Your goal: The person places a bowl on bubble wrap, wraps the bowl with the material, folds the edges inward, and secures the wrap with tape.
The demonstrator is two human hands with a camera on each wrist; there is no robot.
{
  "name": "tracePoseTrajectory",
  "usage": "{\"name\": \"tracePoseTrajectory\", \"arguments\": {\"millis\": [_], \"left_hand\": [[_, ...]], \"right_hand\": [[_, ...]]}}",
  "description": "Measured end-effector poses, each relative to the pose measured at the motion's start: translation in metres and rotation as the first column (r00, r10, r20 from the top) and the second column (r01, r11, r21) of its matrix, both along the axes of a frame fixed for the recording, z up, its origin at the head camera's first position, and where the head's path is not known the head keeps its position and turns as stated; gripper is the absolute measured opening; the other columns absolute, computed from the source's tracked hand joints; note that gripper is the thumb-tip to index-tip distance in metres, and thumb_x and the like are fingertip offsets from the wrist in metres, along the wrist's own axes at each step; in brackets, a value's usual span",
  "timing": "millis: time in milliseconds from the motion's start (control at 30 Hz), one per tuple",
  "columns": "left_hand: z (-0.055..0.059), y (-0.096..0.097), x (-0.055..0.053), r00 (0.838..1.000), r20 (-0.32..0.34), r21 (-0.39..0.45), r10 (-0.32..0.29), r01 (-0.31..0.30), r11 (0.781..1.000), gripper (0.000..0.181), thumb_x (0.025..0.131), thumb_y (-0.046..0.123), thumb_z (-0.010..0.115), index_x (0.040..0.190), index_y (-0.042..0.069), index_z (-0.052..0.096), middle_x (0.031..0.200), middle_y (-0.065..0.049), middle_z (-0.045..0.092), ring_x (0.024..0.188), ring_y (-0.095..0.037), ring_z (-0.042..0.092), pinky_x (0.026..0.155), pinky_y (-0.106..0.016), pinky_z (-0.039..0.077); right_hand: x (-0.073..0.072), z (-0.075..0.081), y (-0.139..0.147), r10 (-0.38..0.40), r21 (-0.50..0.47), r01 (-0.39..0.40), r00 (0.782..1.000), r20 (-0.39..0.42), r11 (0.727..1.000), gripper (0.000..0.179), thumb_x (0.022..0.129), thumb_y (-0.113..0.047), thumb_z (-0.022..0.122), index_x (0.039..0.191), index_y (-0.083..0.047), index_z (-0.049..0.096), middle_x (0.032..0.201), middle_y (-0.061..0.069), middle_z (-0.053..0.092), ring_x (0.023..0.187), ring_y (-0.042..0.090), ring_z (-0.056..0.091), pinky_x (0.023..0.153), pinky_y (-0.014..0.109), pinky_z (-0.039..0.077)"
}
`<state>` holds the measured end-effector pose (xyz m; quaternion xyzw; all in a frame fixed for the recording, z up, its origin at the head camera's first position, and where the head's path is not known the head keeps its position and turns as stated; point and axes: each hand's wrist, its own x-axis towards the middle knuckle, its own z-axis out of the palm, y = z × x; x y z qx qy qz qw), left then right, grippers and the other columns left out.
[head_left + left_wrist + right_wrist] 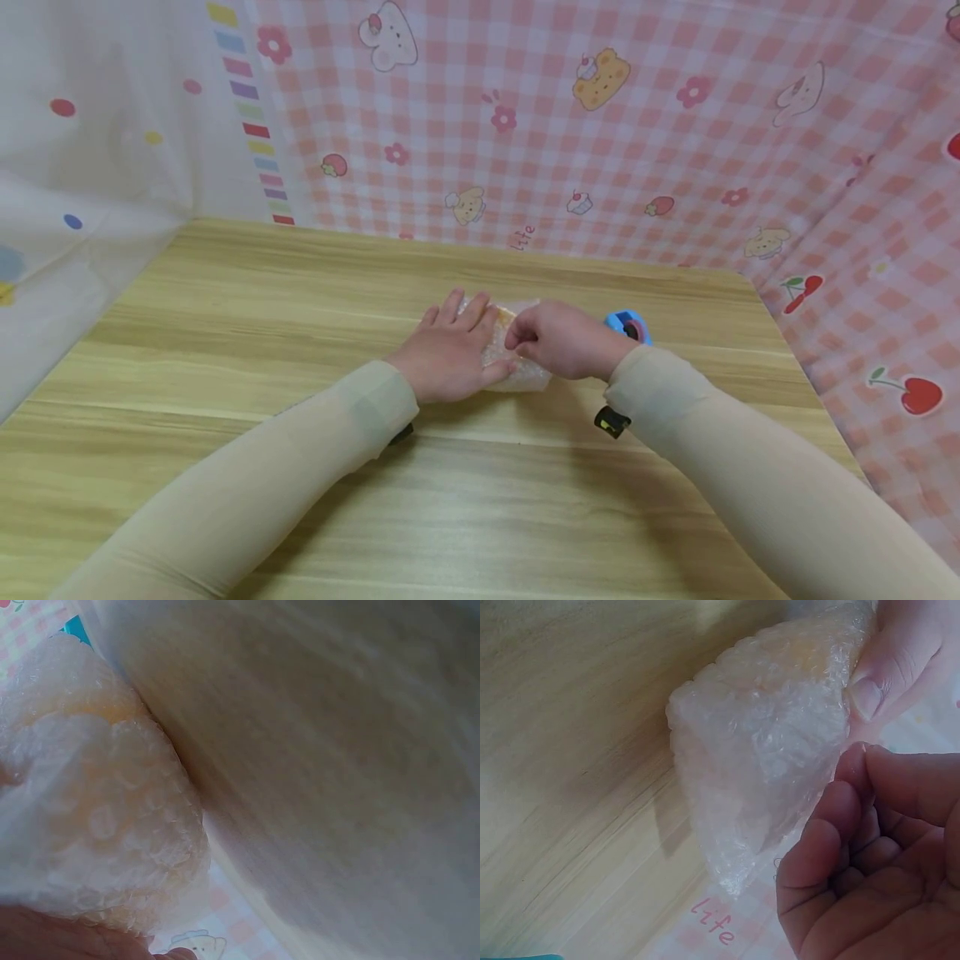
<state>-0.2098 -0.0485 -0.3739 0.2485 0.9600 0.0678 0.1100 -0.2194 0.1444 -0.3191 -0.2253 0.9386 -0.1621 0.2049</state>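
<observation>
A bundle of clear bubble wrap [517, 375], with something yellow-orange showing through it, lies on the table beneath both hands. My left hand [450, 354] rests flat on its left side, fingers spread and straight. In the right wrist view the left thumb [881, 682] presses along the wrap's edge. My right hand [566, 340] is over the bundle's right side, fingers curled. Its thumb tip meets the index fingertip [855, 769] close to the wrap's edge, and nothing shows between them. The left wrist view has the bubble wrap [112, 817] up close, bulging and wrinkled.
Just right of the right hand stands a blue tape dispenser [628, 325], partly hidden by the wrist. The wooden table [300, 283] meets a pink checked curtain [525, 167] at the back and right, and a white dotted curtain [97, 167] at the left.
</observation>
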Motion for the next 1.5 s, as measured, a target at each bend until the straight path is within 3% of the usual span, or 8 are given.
{"name": "tracePoseTrajectory", "arguments": {"millis": [333, 600, 900, 1100, 1233, 1400, 1500], "left_hand": [[0.001, 0.000, 0.000, 1.000, -0.002, -0.001, -0.002, 0.002, 1.000, 0.095, 0.103, 0.077, 0.027, 0.171, 0.013, 0.011, 0.180, -0.005, -0.003, 0.165, -0.039, -0.008, 0.132, -0.061, 0.012], [0.001, 0.000, 0.000, 1.000, -0.009, -0.005, -0.005, 0.005, 1.000, 0.094, 0.103, 0.076, 0.028, 0.171, 0.013, 0.010, 0.180, -0.005, -0.002, 0.165, -0.039, -0.008, 0.132, -0.061, 0.012], [0.001, 0.000, 0.000, 1.000, -0.003, -0.008, -0.003, 0.003, 1.000, 0.094, 0.103, 0.076, 0.028, 0.171, 0.013, 0.010, 0.180, -0.005, -0.003, 0.165, -0.038, -0.008, 0.132, -0.061, 0.011], [0.001, 0.000, 0.000, 1.000, -0.004, -0.007, -0.002, 0.002, 1.000, 0.094, 0.103, 0.077, 0.028, 0.171, 0.013, 0.010, 0.180, -0.005, -0.003, 0.165, -0.038, -0.009, 0.132, -0.060, 0.011], [0.001, -0.001, 0.000, 1.000, -0.002, 0.000, -0.001, 0.001, 1.000, 0.095, 0.103, 0.076, 0.029, 0.171, 0.013, 0.011, 0.180, -0.005, -0.002, 0.165, -0.038, -0.008, 0.132, -0.060, 0.011], [0.000, 0.000, -0.001, 1.000, -0.017, 0.008, -0.002, 0.002, 1.000, 0.094, 0.103, 0.075, 0.030, 0.170, 0.012, 0.013, 0.180, -0.006, 0.000, 0.165, -0.039, -0.005, 0.132, -0.060, 0.012], [0.000, 0.000, -0.001, 1.000, -0.023, 0.007, -0.001, 0.001, 1.000, 0.094, 0.103, 0.075, 0.030, 0.170, 0.011, 0.013, 0.180, -0.006, 0.001, 0.165, -0.039, -0.003, 0.132, -0.060, 0.012]], "right_hand": [[0.000, 0.001, -0.002, 0.028, 0.087, -0.028, 1.000, -0.006, 0.996, 0.024, 0.108, -0.014, 0.058, 0.121, -0.010, 0.078, 0.120, 0.005, 0.077, 0.104, 0.019, 0.069, 0.103, 0.045, 0.056], [0.000, 0.003, -0.006, 0.062, 0.123, -0.057, 0.998, -0.031, 0.991, 0.027, 0.108, -0.016, 0.054, 0.120, -0.008, 0.078, 0.119, 0.006, 0.078, 0.104, 0.019, 0.072, 0.102, 0.043, 0.058], [-0.003, 0.005, -0.014, 0.022, 0.185, -0.017, 1.000, -0.021, 0.983, 0.027, 0.107, -0.017, 0.057, 0.120, -0.009, 0.079, 0.120, 0.006, 0.078, 0.112, 0.022, 0.071, 0.106, 0.044, 0.056], [-0.005, 0.005, -0.017, -0.022, 0.185, 0.021, 1.000, 0.002, 0.982, 0.023, 0.104, -0.016, 0.061, 0.114, -0.010, 0.080, 0.114, 0.004, 0.078, 0.106, 0.021, 0.068, 0.104, 0.043, 0.056], [-0.007, 0.004, -0.019, -0.047, 0.192, 0.045, 0.999, 0.006, 0.980, 0.020, 0.102, -0.016, 0.062, 0.109, -0.010, 0.079, 0.108, 0.003, 0.076, 0.099, 0.020, 0.067, 0.096, 0.040, 0.057], [-0.010, 0.004, -0.021, -0.099, 0.243, 0.092, 0.995, 0.017, 0.966, 0.018, 0.100, -0.017, 0.062, 0.094, -0.008, 0.076, 0.091, 0.006, 0.072, 0.078, 0.019, 0.063, 0.074, 0.031, 0.055], [-0.011, 0.005, -0.022, -0.128, 0.269, 0.120, 0.992, 0.012, 0.956, 0.018, 0.099, -0.019, 0.064, 0.094, -0.006, 0.075, 0.090, 0.007, 0.071, 0.075, 0.019, 0.063, 0.071, 0.030, 0.053]]}}
